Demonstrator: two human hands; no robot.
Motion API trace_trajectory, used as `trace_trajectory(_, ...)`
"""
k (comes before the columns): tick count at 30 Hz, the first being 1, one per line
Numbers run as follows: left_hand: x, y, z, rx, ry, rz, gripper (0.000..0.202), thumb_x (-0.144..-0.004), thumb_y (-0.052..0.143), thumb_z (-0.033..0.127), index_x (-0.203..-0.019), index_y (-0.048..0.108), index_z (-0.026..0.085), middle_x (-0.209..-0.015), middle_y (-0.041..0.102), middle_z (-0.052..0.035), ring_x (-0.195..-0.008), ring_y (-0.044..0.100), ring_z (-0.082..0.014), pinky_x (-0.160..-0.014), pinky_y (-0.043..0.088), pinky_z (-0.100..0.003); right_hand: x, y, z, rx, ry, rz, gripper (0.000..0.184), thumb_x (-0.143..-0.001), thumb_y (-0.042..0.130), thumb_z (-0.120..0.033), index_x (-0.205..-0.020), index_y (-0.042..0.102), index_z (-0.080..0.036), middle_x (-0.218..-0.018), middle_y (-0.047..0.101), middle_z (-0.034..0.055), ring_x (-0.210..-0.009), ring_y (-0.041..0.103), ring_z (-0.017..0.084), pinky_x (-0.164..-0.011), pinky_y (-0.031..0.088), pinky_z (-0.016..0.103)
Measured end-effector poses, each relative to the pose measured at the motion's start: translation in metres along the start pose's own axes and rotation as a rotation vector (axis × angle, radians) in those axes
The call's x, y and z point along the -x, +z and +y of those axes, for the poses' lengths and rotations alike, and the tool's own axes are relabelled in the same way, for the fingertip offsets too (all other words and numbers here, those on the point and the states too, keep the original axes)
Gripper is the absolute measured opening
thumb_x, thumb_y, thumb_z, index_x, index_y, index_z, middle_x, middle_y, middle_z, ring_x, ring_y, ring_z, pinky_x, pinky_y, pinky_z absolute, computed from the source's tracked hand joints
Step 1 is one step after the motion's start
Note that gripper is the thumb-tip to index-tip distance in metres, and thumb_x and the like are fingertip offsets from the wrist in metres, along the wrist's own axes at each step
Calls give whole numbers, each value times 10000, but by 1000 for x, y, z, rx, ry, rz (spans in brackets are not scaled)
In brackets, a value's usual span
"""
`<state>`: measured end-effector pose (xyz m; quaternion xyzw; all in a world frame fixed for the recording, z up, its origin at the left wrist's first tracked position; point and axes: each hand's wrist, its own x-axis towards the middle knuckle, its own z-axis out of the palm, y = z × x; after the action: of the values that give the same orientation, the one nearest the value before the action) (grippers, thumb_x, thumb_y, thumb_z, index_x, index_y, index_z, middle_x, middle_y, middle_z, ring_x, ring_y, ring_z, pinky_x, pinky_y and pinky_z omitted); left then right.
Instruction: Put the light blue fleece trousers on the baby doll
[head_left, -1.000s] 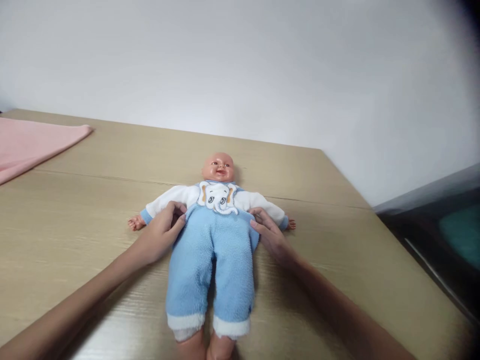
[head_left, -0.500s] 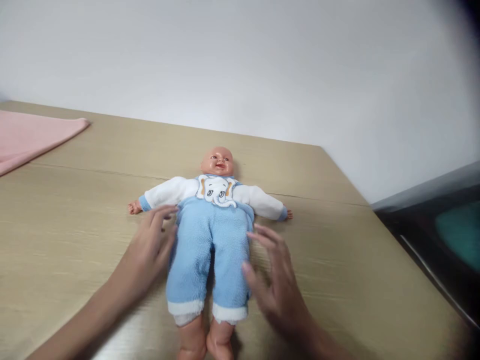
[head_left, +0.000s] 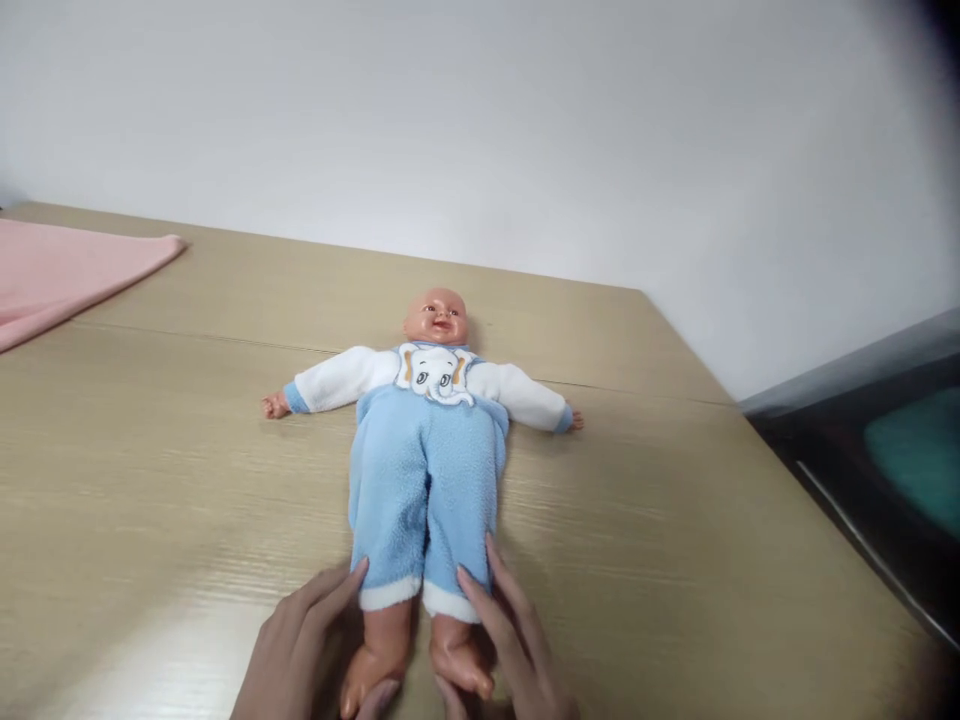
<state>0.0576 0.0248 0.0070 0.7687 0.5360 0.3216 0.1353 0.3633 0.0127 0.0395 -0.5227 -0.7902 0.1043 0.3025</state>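
Note:
A bald baby doll (head_left: 435, 317) lies on its back, head away from me and arms spread wide. It wears a white-sleeved top and fuzzy blue trousers (head_left: 390, 480) with white cuffs; an elephant face (head_left: 435, 375) decorates the chest. My left hand (head_left: 289, 650) is beside the doll's leg on the left, its fingertips at the trouser cuff and its thumb by the foot. On the other side, my right hand (head_left: 517, 640) rests spread fingers against the trouser leg near the cuff, thumb near the other foot. Both hands look open, fingers apart.
The doll lies on a wooden table (head_left: 660, 520) with a seam across it. A pink cloth (head_left: 75, 275) is at the far left. Behind stands a white wall (head_left: 450, 130). Past the table's right edge is a dark object with a green area (head_left: 915, 460).
Both hands have moved down toward me, from beside the hips to the cuffs and feet. The trouser legs sit closer together, and the feet point apart.

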Motion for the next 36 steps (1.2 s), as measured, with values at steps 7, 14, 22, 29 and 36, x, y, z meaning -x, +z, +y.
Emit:
trace_trajectory(7, -15, -26, 7, -55, 150, 49, 566, -970, 840, 522, -1480, 650, 368, -1256, 864, -92, -1045, 859, -361, -802, 756, -488, 21, 25, 7, -31, -18, 173, 693, -1077, 676, -329, -1747, 535, -436, -1457, 796, 99, -1131, 875, 363, -860, 797, 478)
trace_trajectory(14, -39, -54, 19, -80, 117, 104, 360, -960, 789, 451, -1288, 693, 335, -1202, 754, -111, -1043, 716, -357, -807, 632, -476, -18, -48, 42, -78, -87, 35, 574, -1110, 643, -453, -1667, 576, -331, -1478, 724, 172, -1319, 767, 409, -1000, 729, 563)
trace_trajectory(22, -184, -38, 55, 41, 322, -16, 310, -1134, 665, 370, -1414, 584, 266, -1550, 633, -151, -1452, 578, -356, -1234, 486, -567, -143, -79, 162, 175, -83, 149, 748, -1069, 741, -498, -1707, 450, -236, -1647, 619, 226, -1524, 588, 463, -1256, 478, 731)
trace_trajectory(29, -317, 23, 61, 64, 434, -185, 688, -933, 883, 470, -1489, 588, 192, -1533, 655, -218, -1479, 581, -434, -1276, 477, -639, -226, -94, 187, 91, -141, -5, 413, -899, 824, -469, -1206, 771, -198, -1139, 855, 152, -1062, 784, 372, -1038, 595, 551)
trace_trajectory(36, -352, 35, 67, 29, 409, -176, 438, -899, 819, 289, -1306, 706, 174, -1237, 793, -159, -1159, 702, -391, -1051, 552, -533, -246, -121, 113, -147, -203, 112, 634, -919, 889, -333, -1510, 667, -279, -1448, 793, 111, -1302, 770, 338, -1146, 606, 492)
